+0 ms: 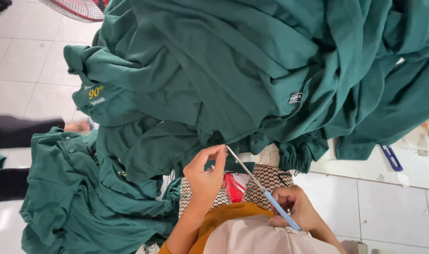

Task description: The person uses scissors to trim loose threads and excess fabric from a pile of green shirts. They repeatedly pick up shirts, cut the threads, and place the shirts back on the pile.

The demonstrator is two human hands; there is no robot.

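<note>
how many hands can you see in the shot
2. The left hand pinches the edge of the green garments; the right hand grips a thin blue-handled tool. Others may be hidden under the cloth.

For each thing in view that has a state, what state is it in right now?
Green garments: heaped and crumpled, hem hanging toward the person.
Left hand: fingers pinched on the garment hem.
Right hand: closed on the blue handle of a thin metal tool, tip at the hem.
Green shirt: lying rumpled on the floor.
Blue clippers: lying unused on the white surface.
</note>
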